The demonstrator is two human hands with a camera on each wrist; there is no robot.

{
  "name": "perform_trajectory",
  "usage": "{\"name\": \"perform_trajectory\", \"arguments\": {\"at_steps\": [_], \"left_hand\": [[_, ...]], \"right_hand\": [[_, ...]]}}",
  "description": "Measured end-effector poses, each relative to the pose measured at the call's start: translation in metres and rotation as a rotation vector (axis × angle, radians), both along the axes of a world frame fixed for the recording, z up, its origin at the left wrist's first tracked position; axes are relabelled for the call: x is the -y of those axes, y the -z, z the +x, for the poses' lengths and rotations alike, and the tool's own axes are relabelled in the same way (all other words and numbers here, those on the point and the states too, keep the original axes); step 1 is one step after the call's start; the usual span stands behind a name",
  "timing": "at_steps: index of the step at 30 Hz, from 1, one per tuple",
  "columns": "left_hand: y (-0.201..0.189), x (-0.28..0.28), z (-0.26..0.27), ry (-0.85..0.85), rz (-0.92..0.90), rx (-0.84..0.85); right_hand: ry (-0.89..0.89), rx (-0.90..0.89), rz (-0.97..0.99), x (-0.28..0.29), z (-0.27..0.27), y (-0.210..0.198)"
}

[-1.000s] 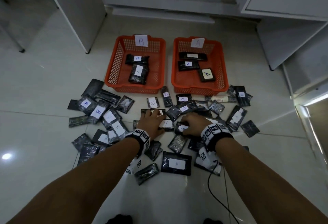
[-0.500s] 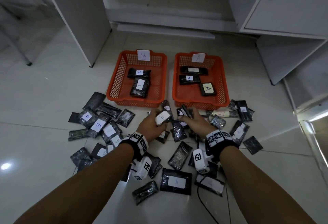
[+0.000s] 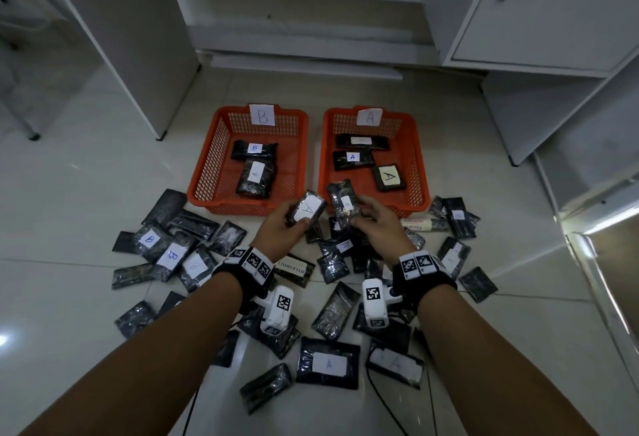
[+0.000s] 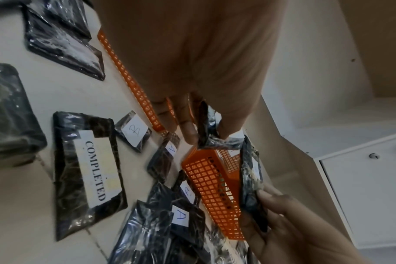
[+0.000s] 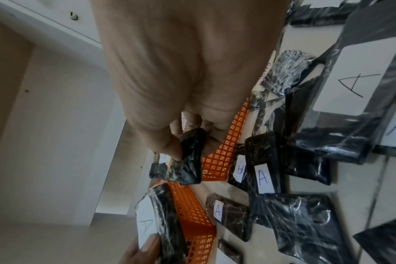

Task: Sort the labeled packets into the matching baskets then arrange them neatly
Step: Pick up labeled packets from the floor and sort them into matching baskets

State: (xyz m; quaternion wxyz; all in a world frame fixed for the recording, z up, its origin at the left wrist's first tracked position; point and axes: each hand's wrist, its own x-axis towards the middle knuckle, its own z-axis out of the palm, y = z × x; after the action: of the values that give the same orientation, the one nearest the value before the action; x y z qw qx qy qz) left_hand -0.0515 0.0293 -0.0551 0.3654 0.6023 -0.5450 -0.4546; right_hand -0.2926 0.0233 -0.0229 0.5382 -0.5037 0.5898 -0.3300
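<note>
Two orange baskets stand on the floor: the one tagged B (image 3: 211, 173) on the left holds two black packets, the one tagged A (image 3: 415, 159) on the right holds three. My left hand (image 3: 281, 224) grips a black packet labelled A (image 3: 307, 209), lifted above the gap between the baskets. Beside it my right hand (image 3: 371, 224) grips a second black packet (image 3: 342, 204) with a small white label I cannot read. In the right wrist view the fingers pinch that packet (image 5: 183, 160) near the basket wall (image 5: 222, 157). Several more labelled packets (image 3: 328, 363) lie scattered below.
A packet marked COMPLETED (image 3: 294, 268) lies between my wrists. Packets labelled B (image 3: 171, 256) cluster on the left. White cabinets (image 3: 539, 10) and a white panel (image 3: 138, 38) surround the baskets. Cables trail from the wrist cameras (image 3: 278, 307) over the tiled floor (image 3: 69, 193).
Both hands took a packet each from the pile and lifted them toward the front edges of the baskets. The camera view tilted upward.
</note>
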Motion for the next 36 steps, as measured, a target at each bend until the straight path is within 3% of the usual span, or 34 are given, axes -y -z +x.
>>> {"name": "perform_trajectory", "arguments": {"at_steps": [6, 13, 21, 27, 32, 36], "left_hand": [[0.001, 0.003, -0.002, -0.005, 0.001, -0.049], [-0.009, 0.015, -0.005, -0.126, -0.064, -0.024], [-0.008, 0.038, 0.0, -0.18, -0.091, -0.057], [-0.012, 0.048, 0.019, -0.406, -0.112, -0.025], [-0.015, 0.052, 0.05, -0.495, -0.143, -0.022], [-0.01, 0.048, 0.071, -0.454, -0.157, -0.08]], "right_hand": [[0.083, 0.083, -0.008, 0.003, -0.006, 0.003], [0.162, 0.137, -0.051, 0.015, -0.004, 0.01], [0.212, 0.049, -0.237, 0.043, 0.009, 0.01], [0.178, 0.051, -0.269, 0.065, 0.044, 0.001], [0.057, -0.08, -0.276, 0.089, 0.103, 0.008], [-0.019, -0.276, -0.292, 0.11, 0.143, 0.018]]}}
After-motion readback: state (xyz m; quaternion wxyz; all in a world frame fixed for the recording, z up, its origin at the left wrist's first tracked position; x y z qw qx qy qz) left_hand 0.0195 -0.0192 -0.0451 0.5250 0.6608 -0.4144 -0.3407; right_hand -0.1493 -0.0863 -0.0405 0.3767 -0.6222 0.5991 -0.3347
